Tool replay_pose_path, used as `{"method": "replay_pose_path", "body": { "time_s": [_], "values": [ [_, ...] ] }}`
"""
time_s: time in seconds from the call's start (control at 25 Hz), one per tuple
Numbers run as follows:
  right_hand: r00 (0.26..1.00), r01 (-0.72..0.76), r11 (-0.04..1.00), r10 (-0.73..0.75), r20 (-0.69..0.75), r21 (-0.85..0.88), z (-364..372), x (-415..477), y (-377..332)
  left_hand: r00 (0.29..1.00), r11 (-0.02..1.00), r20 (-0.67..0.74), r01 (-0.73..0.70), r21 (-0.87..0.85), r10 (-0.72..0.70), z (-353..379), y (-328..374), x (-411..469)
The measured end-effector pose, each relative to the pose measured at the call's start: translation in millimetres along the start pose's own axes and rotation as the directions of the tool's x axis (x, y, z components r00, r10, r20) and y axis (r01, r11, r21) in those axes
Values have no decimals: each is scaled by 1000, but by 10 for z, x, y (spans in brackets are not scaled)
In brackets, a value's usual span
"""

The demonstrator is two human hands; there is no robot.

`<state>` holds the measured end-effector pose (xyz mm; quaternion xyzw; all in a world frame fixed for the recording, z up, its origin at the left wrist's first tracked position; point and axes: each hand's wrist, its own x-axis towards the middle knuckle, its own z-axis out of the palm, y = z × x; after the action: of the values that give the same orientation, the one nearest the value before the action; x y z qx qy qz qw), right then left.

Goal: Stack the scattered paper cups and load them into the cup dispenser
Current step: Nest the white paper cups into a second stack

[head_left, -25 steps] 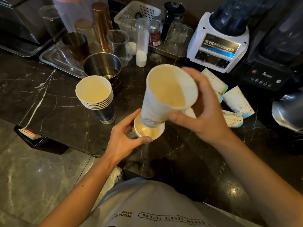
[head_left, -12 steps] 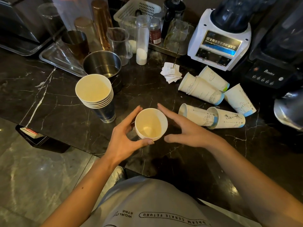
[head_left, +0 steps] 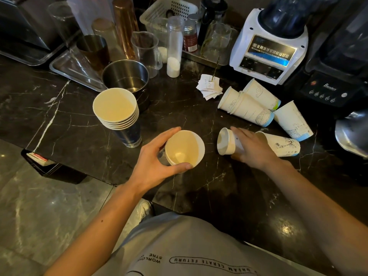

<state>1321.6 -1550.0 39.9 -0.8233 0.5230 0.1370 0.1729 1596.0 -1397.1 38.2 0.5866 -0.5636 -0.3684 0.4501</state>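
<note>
Gripping an upright white cup stack near the bench front edge: left hand, fingers curled round its 9 o'clock side, thumb along the near rim. Wrapping over a cup lying on its side at 3 o'clock of that stack, mouth toward the stack: right hand, fingers closed over the cup's wall. Touching behind it, another fallen cup. At 1 o'clock, more tipped cups. At 10 o'clock, standing apart, a taller dark-based stack.
</note>
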Motion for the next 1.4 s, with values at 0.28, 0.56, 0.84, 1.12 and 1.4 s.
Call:
{"method": "replay_pose_path", "body": {
  "time_s": [0.28,0.56,0.84,1.12,1.4],
  "values": [
    [933,153,849,44,-356,506,-435,-303,-274,1000,999,-11,28,-23,-29,22,-30,-1],
    [813,579,396,-222,-538,712,-788,-767,-952,999,993,-23,20,-119,-22,42,-40,-22],
    [911,378,732,-402,-88,567,-266,-582,-965,1000,993,-10,-23,-115,22,67,5,-51],
    [997,66,966,-52,-60,248,-2,-801,162,1000,998,17,-16,-63,17,122,-55,-71],
    [975,-109,989,126,181,-104,357,-886,820,1000,996,18,-15,-94,17,144,-55,-28]
  ]
}}
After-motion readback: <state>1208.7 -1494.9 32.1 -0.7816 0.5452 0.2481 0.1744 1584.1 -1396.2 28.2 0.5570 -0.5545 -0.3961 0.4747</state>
